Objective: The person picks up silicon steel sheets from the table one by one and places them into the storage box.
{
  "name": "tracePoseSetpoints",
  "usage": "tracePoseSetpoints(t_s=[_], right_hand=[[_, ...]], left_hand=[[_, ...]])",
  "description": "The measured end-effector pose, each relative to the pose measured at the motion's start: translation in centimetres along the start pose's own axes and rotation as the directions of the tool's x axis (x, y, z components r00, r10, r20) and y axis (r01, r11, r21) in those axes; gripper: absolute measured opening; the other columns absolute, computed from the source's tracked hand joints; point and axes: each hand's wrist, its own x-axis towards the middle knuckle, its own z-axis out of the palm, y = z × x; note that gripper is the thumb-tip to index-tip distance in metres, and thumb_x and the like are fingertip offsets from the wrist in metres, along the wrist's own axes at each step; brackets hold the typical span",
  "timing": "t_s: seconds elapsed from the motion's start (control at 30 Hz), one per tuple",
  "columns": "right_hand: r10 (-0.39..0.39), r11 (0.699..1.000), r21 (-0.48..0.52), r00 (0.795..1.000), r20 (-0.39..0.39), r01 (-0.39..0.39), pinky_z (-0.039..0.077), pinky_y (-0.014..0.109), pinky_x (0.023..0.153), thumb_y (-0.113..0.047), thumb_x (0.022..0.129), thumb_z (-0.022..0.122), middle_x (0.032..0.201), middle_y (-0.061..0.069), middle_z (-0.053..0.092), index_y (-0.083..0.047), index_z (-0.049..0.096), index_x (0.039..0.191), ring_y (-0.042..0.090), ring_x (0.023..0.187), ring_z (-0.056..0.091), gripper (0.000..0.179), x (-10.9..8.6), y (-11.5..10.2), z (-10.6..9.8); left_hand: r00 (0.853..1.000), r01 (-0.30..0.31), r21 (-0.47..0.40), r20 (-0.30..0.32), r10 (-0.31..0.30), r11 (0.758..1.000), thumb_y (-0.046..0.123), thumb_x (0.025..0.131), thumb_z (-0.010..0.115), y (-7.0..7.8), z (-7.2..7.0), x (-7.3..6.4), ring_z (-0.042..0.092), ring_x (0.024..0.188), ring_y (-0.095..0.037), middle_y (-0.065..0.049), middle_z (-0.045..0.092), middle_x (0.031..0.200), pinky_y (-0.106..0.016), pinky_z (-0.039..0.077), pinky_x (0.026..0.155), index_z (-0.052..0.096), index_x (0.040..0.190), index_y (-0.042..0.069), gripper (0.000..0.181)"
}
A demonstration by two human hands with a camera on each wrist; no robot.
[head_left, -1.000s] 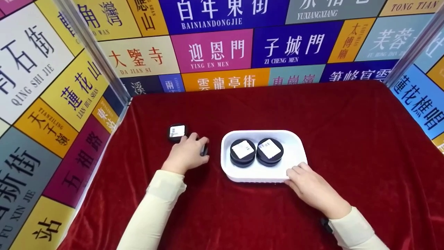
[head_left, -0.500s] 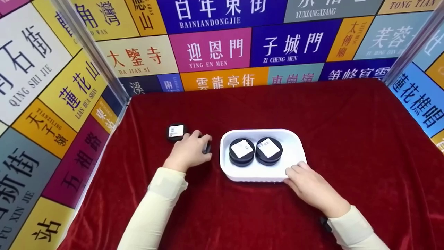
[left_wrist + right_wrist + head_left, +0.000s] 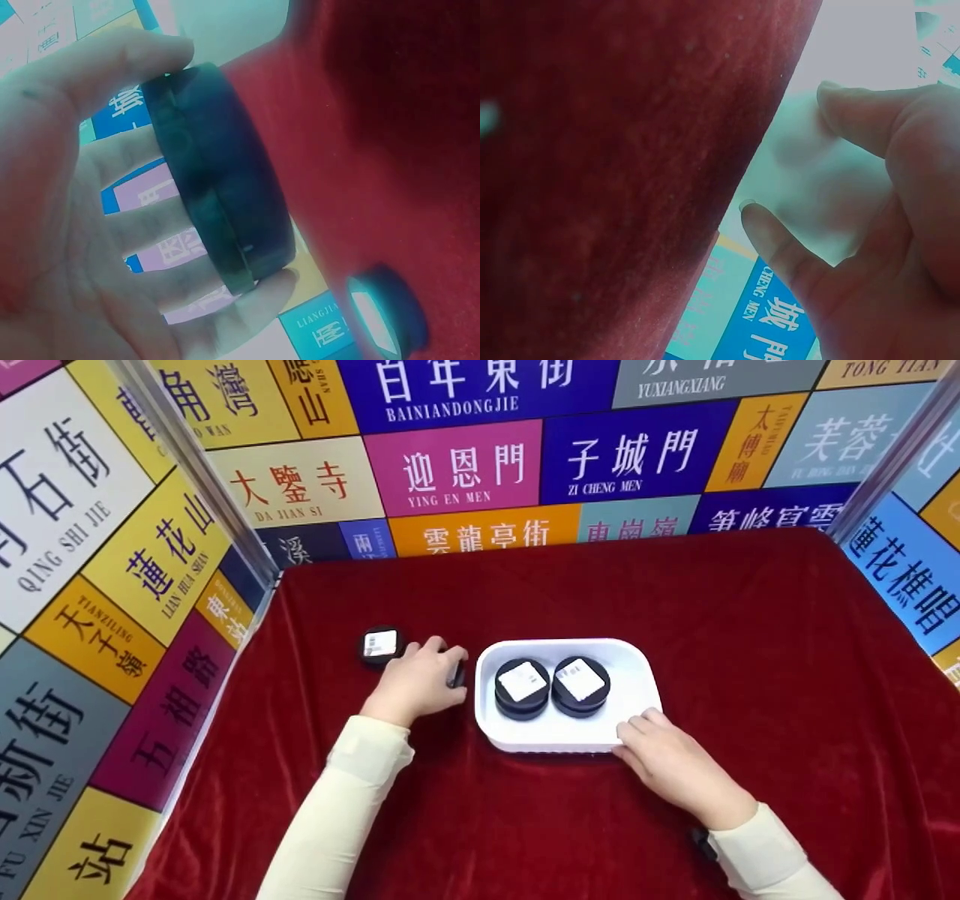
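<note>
My left hand (image 3: 424, 675) grips a flat black round lidded container (image 3: 221, 180) by its edge, the thumb on one side and the fingers around the other. In the head view the hand hides most of it. A similar container (image 3: 380, 644) with a white label lies on the cloth just behind that hand. To the right, two black round containers (image 3: 523, 688) with white labels sit side by side in a white plastic tray (image 3: 495, 735). My right hand (image 3: 675, 765) holds the tray at its near right corner, fingertips over the rim and thumb against the outer wall (image 3: 802, 165).
A dark red velvet cloth (image 3: 525, 825) covers the table. Panels with colourful printed place names (image 3: 465, 472) stand behind and at both sides, with clear corner posts (image 3: 217, 487) between them.
My left hand has moved slightly right towards the tray, carrying the black container. The right hand stays on the tray's corner, and the tray stays in place.
</note>
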Motion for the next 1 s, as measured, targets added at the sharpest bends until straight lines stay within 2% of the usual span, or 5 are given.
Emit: tracePoseSetpoints(t_s=[0.67,1.0], right_hand=[[-0.020,1.000,-0.008,0.999,-0.032,0.019,0.047,0.032,0.067,-0.015,0.088,0.076,0.078,-0.001,0.055,-0.013,0.053,0.083,0.020,0.081,0.049,0.024,-0.1,0.1,0.0],[0.002,1.000,0.001,1.000,-0.004,-0.002,0.048,0.033,0.068,-0.016,0.089,0.075,0.079,-0.001,0.055,-0.013,0.053,0.083,0.020,0.082,0.049,0.024,0.0,-0.1,0.1]], left_hand=[[0.999,-0.046,-0.011,-0.025,0.046,0.999,0.038,0.083,0.069,1.5,-0.4,0.7,0.057,0.107,-0.036,-0.011,0.058,0.128,-0.058,0.054,0.084,0.062,0.131,0.026,0.050],[0.998,-0.059,-0.009,-0.022,0.059,0.998,0.036,0.083,0.068,2.4,-1.2,1.0,0.056,0.111,-0.035,-0.010,0.058,0.132,-0.057,0.054,0.084,0.060,0.136,0.026,0.054]])
